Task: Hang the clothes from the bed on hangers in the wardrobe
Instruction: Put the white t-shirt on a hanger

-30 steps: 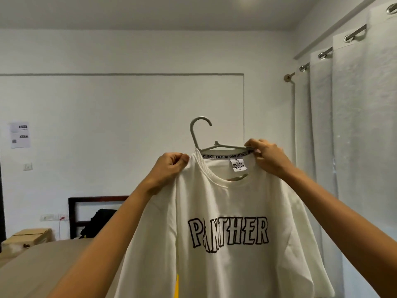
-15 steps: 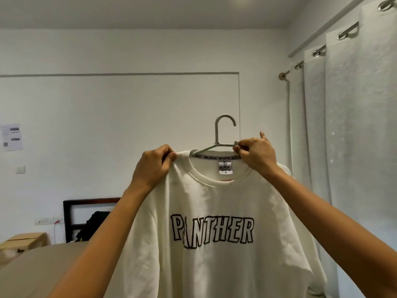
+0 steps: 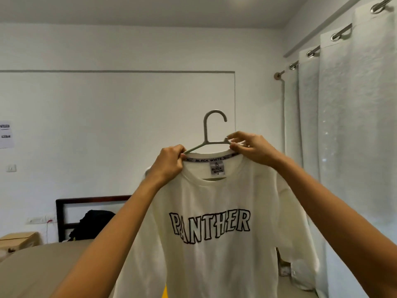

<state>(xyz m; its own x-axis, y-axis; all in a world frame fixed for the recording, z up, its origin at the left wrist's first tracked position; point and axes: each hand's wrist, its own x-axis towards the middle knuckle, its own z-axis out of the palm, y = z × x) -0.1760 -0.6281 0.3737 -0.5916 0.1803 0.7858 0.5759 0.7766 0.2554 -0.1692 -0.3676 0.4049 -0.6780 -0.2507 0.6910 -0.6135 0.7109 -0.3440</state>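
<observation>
I hold a cream T-shirt (image 3: pixel 206 263) printed PANTHER up in front of me, hanging on a grey plastic hanger (image 3: pixel 207 134) whose hook stands above the collar. My left hand (image 3: pixel 169 162) pinches the collar and hanger arm at the left of the neck opening. At the right of the collar, my right hand (image 3: pixel 253 148) pinches the shirt together with the other hanger arm. Most of the hanger is hidden inside the shirt. No wardrobe is in view.
The bed (image 3: pixel 38 269) with a tan cover lies low at the left, its dark headboard (image 3: pixel 90 201) against the far wall. A black bag (image 3: pixel 92 224) and a cardboard box (image 3: pixel 19 239) sit near it. White curtains (image 3: pixel 352 130) hang along the right.
My left hand has shifted right, from the shirt's shoulder to the collar beside the hanger arm. The right hand stays at the collar's right side. The hook has turned upright since a second ago.
</observation>
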